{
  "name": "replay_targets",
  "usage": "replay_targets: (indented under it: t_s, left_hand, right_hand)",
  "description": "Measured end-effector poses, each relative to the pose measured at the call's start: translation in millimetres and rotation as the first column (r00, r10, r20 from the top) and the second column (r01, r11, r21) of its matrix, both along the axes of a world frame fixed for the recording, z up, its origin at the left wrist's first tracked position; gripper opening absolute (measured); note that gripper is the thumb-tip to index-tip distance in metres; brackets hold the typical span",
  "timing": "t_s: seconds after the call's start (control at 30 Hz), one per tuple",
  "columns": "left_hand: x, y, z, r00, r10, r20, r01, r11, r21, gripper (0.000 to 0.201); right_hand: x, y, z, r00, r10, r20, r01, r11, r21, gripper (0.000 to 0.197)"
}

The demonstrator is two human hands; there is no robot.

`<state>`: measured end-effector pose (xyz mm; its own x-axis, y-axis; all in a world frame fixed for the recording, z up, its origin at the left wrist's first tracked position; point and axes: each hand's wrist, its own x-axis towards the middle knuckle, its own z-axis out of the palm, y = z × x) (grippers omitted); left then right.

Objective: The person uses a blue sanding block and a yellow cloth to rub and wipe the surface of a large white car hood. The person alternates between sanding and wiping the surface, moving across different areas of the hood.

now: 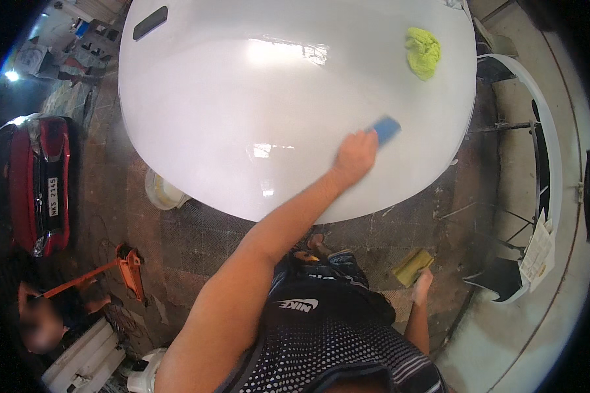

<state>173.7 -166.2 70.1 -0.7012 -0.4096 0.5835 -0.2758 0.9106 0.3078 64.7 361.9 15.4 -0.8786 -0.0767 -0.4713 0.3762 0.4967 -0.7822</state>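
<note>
My left arm reaches across a large glossy white car panel (203, 111), which looks like a hood. My left hand (356, 158) is closed on one end of a blue sanding block (387, 130), held against the panel's right half and slightly blurred. Low at the right, my right hand (423, 287) hangs beside my body and grips a flat yellow-green sponge (410, 268), off the panel. A crumpled lime-green cloth (424, 54) lies on the panel's far right. At its far left rests a long dark grey block (150, 23).
A white bucket (166, 190) stands by the panel's left edge. An orange floor jack (130, 272), a red car (42, 183) and another person (46, 324) are at the left. A white bumper (549, 144) leans on the right-hand wall. Wires lie on the floor.
</note>
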Motion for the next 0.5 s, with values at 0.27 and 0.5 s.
replay_targets:
  t_s: [0.27,0.5]
  left_hand:
    - [78,1,9,0.973,0.227,0.051,-0.230,0.906,0.357,0.034]
    - [347,-234,18,0.390,0.919,0.049,-0.919,0.392,-0.032,0.032]
  right_hand:
    - [-19,-3,-1,0.966,-0.214,0.143,0.221,0.974,-0.037,0.009]
    - [41,46,-16,0.932,-0.239,0.272,0.172,0.954,0.247,0.007]
